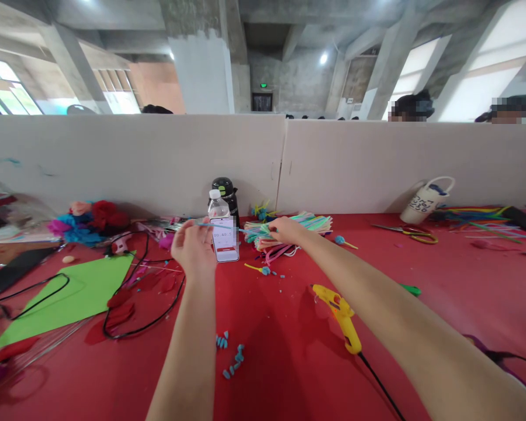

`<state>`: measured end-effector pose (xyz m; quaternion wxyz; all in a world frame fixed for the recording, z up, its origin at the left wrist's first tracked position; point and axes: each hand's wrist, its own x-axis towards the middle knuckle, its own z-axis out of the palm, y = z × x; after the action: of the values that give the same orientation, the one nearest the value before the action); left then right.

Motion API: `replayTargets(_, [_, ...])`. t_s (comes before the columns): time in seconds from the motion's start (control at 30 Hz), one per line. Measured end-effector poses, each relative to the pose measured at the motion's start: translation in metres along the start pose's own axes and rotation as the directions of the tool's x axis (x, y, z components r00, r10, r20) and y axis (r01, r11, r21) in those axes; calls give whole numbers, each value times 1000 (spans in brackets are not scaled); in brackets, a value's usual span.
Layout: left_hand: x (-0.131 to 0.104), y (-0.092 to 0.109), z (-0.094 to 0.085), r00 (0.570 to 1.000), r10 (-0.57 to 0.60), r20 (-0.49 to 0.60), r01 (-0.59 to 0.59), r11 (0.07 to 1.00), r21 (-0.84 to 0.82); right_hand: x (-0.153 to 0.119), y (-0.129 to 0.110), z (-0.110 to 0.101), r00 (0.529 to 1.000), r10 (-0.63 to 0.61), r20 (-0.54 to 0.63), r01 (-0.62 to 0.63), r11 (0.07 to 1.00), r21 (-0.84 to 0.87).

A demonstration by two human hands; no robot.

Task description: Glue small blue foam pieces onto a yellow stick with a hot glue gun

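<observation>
My left hand (191,242) is raised left of the phone, its fingers closed on a thin light-blue pipe cleaner (223,227). This strip runs to the right across the front of the phone (227,251), which stands upright showing a timer. My right hand (283,230) is closed in a pinch at the bundle of pastel pipe cleaners (313,221); a pipe cleaner appears to be between its fingertips, though whether it is the same blue one is unclear. Nearer me lie a small blue flower-like piece with a yellow stem (265,271) and several short blue bits (232,368).
A yellow glue gun (344,318) with a black cord lies below my right forearm. Scissors (407,233) and a white cup (421,202) are at the back right. Green paper (70,295), a looping black cable (142,334) and paper flowers (83,222) occupy the left. A white partition (158,164) stands behind.
</observation>
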<state>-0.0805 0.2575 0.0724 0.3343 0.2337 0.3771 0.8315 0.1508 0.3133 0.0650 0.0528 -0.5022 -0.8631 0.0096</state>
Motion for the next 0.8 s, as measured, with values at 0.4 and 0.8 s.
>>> replayTargets(0.4, [-1,42,-10,962,-41,271,-65,925,373,2,-23,19,998,-45,52,50,993,-105])
replayTargets(0.8, [-29,-77,-15,773,-309,555,-337,540,771,10,-11,11,1000,-4,9,4,1000,23])
